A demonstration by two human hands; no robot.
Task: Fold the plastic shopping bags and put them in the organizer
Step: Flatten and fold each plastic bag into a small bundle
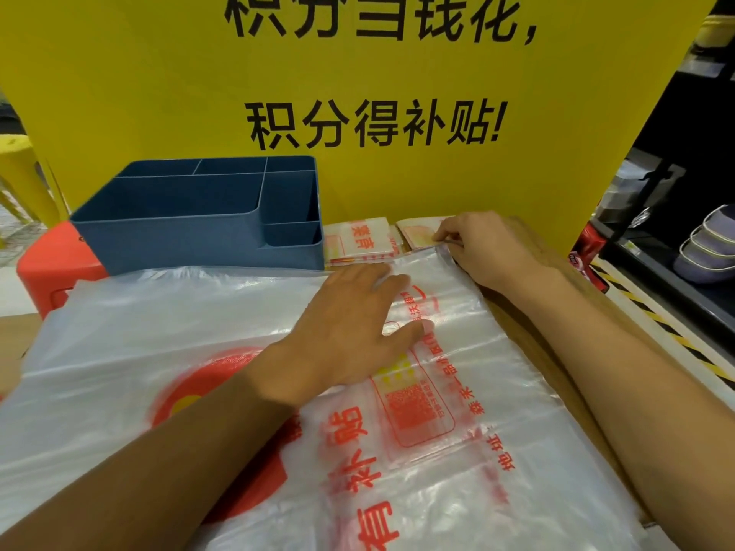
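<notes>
A large clear plastic shopping bag (pixel 457 451) with red print lies spread flat over the wooden table. My left hand (pixel 350 328) presses flat on its upper middle, fingers straight. My right hand (pixel 481 244) pinches the bag's far right corner between thumb and fingers. Two folded bags (pixel 360 242) (pixel 417 232) lie at the table's back, just beyond the spread bag. The blue organizer (pixel 199 216) with several compartments stands at the back left, nothing visible inside it.
A tall yellow sign (pixel 358 93) with black characters stands right behind the table. A red stool (pixel 47 260) sits under the organizer's left side. Dark shelving with stacked bowls (pixel 704 248) is on the right, beside a yellow-black striped edge.
</notes>
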